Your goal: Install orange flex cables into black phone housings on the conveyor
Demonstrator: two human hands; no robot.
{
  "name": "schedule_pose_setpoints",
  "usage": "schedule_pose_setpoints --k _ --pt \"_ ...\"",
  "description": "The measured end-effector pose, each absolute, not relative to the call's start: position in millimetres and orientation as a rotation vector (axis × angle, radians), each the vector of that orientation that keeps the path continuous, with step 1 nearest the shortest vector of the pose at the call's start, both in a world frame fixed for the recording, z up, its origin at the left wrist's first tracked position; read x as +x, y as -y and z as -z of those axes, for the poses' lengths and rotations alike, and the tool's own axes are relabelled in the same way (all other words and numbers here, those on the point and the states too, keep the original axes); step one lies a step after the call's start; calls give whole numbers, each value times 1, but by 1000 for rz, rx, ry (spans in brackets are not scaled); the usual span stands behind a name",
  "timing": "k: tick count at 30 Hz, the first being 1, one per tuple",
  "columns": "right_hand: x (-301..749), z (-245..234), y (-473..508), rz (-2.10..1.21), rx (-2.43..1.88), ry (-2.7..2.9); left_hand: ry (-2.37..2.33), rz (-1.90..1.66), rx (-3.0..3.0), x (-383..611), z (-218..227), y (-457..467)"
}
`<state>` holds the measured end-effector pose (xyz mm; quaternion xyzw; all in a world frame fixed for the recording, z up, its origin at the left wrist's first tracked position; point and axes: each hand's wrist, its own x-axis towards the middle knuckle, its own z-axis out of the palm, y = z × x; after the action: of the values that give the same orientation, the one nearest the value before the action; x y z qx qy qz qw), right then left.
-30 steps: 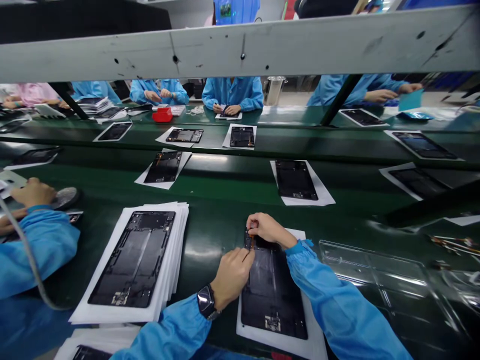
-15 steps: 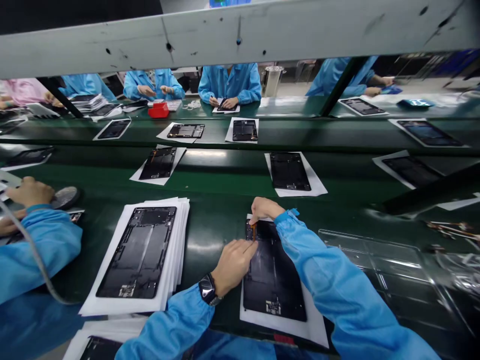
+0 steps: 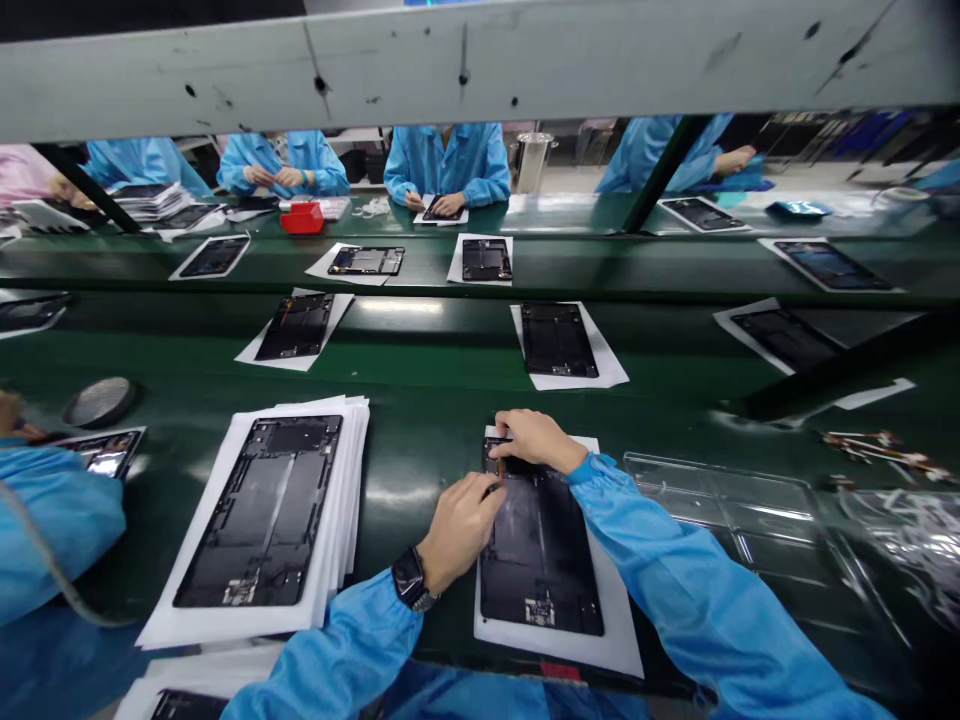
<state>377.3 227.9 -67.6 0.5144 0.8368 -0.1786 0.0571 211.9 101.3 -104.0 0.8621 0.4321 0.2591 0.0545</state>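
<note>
A black tablet back frame (image 3: 541, 560) lies on a white sheet (image 3: 615, 640) before me on the green belt. My right hand (image 3: 536, 440) is at its top left corner, fingers pinched on a small orange strip (image 3: 500, 466). My left hand (image 3: 461, 525), a watch on its wrist, presses its fingertips on the frame's left edge just below that strip. Both sleeves are blue.
A second frame (image 3: 262, 510) lies on a stack of white sheets to the left. A clear plastic tray (image 3: 720, 500) lies to the right. More frames on sheets ride the belt beyond. A co-worker's blue sleeve (image 3: 52, 520) is at far left; other workers sit across. A grey beam (image 3: 480, 60) spans overhead.
My right hand has come back down onto the frame's top corner with the orange strip. The co-worker's hand at far left has drawn back off the round disc.
</note>
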Motion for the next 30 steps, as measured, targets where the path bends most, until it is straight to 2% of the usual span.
schedule_pose_setpoints --k 7,24,30 --pt "391 73 -209 373 1584 -2668 -1188 -814 2654 210 111 -101" --pt "398 75 -217 548 1655 -2650 -1177 -639 2712 208 117 -99" --pt "396 73 -215 562 1674 -2644 -1151 -567 2726 211 104 -101"
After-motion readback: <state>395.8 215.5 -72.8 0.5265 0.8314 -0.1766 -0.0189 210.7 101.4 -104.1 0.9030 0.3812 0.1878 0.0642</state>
